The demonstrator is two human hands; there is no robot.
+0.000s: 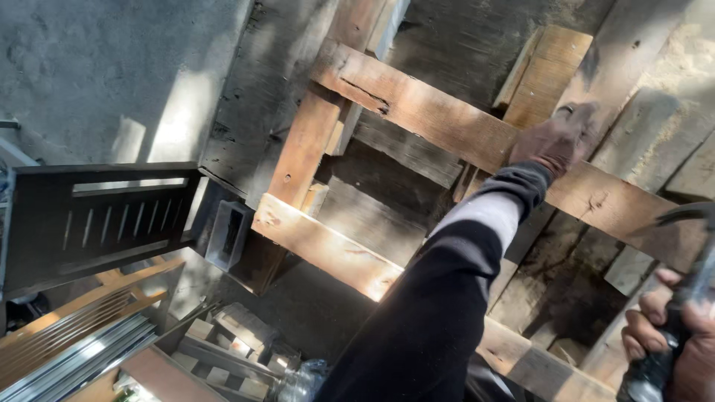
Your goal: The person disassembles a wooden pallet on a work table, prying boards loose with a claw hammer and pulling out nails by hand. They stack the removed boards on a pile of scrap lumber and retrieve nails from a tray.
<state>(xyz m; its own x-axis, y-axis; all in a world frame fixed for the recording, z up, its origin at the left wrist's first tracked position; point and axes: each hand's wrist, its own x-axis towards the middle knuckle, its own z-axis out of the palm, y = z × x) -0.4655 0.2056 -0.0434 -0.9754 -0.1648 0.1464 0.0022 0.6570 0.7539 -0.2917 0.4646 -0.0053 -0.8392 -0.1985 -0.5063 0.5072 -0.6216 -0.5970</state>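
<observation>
up on the long wooden plank (pixel 447 123) that runs across the frame, my left hand (pixel 555 141) is pressing down, with its fingers curled over the top edge of the wood. my left arm wears a black sleeve (pixel 432 313) with a pale band near the wrist. low in the right corner, my right hand (pixel 670 342) is wrapped tight around the dark handle of a hammer (pixel 689 246). the hammer's curved metal head sticks up near the right edge, just beside the plank and not touching it. a second plank (pixel 324 246) lies lower down, side by side with the first one but apart from it, and part of it is bright in the sun. an upright board (pixel 305 145) runs between the two planks. old grey boards (pixel 640 112) sit behind them all. off to the left is a dark metal panel with slots (pixel 104 216), and a small grey hollow block (pixel 227 234) rests just beside it. near the bottom left lie shiny metal strips (pixel 74 350) and small bits of wood (pixel 223 350). the wall (pixel 97 67) up at the left is rough and grey
</observation>
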